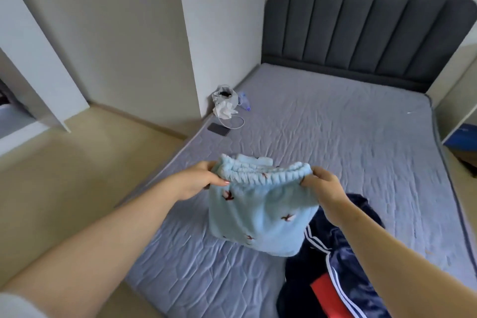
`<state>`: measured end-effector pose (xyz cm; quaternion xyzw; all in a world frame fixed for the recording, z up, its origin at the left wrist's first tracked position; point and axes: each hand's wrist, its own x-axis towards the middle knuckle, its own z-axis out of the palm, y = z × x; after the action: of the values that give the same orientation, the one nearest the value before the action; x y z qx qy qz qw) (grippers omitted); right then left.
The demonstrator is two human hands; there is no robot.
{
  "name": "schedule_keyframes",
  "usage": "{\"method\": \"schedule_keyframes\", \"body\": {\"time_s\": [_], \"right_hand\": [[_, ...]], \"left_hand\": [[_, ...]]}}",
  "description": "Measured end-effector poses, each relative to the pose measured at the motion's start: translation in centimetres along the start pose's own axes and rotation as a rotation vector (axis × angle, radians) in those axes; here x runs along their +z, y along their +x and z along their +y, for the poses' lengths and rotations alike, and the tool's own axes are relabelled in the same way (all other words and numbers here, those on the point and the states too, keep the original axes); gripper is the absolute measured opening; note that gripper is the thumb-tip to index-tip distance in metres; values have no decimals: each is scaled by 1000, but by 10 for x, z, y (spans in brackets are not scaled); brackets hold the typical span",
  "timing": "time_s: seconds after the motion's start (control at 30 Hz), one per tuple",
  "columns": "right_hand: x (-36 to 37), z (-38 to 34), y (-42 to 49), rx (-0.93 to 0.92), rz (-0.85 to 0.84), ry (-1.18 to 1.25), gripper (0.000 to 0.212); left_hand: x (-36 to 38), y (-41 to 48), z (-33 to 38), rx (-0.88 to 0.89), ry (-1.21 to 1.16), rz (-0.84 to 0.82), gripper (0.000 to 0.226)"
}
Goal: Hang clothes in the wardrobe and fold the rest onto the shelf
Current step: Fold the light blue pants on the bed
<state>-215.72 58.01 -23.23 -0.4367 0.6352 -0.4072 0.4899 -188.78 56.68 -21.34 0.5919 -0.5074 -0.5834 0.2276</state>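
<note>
While the left hand (200,178) pinches one end of the waistband between thumb and curled fingers, the fleece (260,219) hangs over the mattress (335,124) near its left edge, and the right hand (322,188) pinches the other end likewise. The step is probably best done by keeping the band taut and level, laying the cloth flat, then folding. Fleece: pale blue, ribbed elastic band, small dark red motifs; a navy tracksuit (348,279) lies at the near edge.
</note>
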Motion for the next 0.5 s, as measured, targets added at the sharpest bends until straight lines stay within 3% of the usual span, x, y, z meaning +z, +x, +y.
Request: {"method": "schedule_keyframes", "body": {"time_s": [0.2,0.33,0.43,0.5], "right_hand": [[19,79,12,180,-21,-39,25],[33,104,36,250,18,-125,20],[47,109,67,227,76,-436,18],[56,99,94,207,146,-575,14]], "left_hand": [[22,23,-76,-143,16,59,27],[18,55,-100,-93,140,119,24],[9,89,-105,-51,346,192,24],[1,120,-95,-38,342,231,27]]}}
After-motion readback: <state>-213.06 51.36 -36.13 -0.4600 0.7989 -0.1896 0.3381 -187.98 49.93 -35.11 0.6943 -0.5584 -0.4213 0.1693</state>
